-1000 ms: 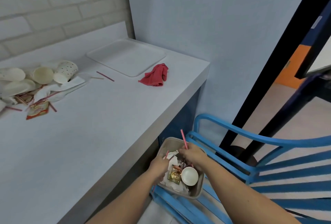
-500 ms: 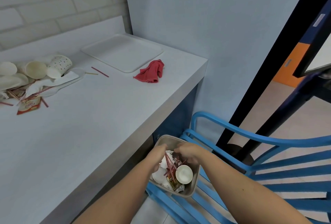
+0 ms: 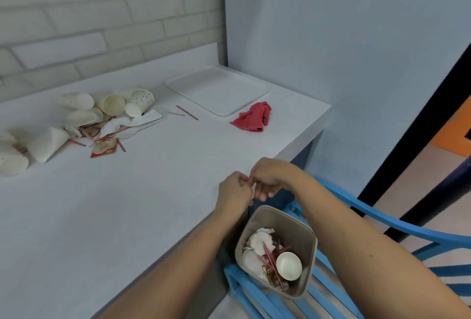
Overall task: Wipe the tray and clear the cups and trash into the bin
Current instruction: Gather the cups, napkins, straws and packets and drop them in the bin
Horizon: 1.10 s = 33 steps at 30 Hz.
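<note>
Both hands, left hand [image 3: 235,191] and right hand [image 3: 267,178], meet at frame centre above the beige plastic bin [image 3: 305,237], fingers curled, contents indeterminable; remaining white paper cups [image 3: 112,104] lie upper left on the white counter [image 3: 153,191], nearer the left hand.

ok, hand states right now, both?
Left hand: loosely curled, nothing visibly held.
Right hand: fingers curled, touching the left; holding anything cannot be told.

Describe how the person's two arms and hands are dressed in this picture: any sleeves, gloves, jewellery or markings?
Both forearms are bare as far as the frame shows, with no sleeves in view. The left hand and right hand wear no gloves, and no rings, watch or bracelet are visible. A small dark spot marks the right forearm.
</note>
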Motion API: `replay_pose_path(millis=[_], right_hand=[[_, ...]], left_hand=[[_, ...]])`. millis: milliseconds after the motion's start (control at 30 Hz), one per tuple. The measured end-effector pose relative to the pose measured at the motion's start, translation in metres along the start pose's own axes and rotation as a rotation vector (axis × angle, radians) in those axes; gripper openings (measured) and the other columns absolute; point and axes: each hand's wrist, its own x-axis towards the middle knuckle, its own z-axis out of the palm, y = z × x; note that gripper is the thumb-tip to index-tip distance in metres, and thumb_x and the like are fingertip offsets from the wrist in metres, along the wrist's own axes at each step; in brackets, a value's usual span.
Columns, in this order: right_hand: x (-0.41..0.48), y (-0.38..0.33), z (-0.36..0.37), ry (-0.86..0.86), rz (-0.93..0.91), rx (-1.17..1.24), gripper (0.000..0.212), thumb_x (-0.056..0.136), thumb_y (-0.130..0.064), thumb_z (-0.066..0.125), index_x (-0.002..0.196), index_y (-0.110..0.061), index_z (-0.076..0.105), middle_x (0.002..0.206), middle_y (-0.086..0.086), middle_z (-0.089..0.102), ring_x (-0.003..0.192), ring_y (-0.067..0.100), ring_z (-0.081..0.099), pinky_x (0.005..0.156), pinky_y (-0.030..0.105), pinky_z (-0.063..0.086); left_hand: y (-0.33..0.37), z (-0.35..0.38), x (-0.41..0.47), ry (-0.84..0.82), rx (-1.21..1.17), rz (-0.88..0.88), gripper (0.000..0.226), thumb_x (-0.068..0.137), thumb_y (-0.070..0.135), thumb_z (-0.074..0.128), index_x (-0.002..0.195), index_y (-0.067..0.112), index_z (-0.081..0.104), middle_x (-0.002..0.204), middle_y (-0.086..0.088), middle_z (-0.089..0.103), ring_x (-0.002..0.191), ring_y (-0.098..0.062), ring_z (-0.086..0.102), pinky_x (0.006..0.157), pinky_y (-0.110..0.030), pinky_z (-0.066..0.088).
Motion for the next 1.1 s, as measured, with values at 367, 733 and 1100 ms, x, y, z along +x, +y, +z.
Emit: replay_pose_path(millis=[367,733,1100], right_hand=[[0.001,-0.138,0.065,0.007,-0.242,-0.243,0.028,0.093,-0.008,0.046,0.114,0.003,0.061,0.064,0.006,0.059,0.05,0.014,0.046,0.045,0.02,0.032],[0.027,-0.254,0.16,0.011,-0.477,-0.271,0.009,0.089,-0.009,0.046,0.091,-0.011,0.055,0.075,0.007,0.058,0.056,0.014,0.05,0.048,0.02,0.04],[0.081,-0.358,0.256,0.123,-0.654,-0.387,0.041,0.089,-0.018,0.056,0.129,-0.009,0.047,0.127,0.009,0.051,0.104,0.022,0.054,0.076,0.025,0.041]], left_hand=[[-0.021,-0.166,0.003,0.312,-0.015,0.005,0.013,0.085,0.007,0.05,0.096,0.014,0.053,0.071,0.003,0.05,0.06,-0.009,0.047,0.053,-0.017,0.037],[-0.101,-0.333,0.005,0.534,0.006,-0.149,0.012,0.088,0.01,0.05,0.1,0.011,0.051,0.078,-0.001,0.052,0.063,-0.011,0.048,0.054,-0.02,0.038],[-0.171,-0.461,0.014,0.653,0.099,-0.237,0.029,0.088,0.01,0.052,0.116,0.003,0.051,0.108,-0.012,0.05,0.086,-0.021,0.048,0.072,-0.027,0.038]])
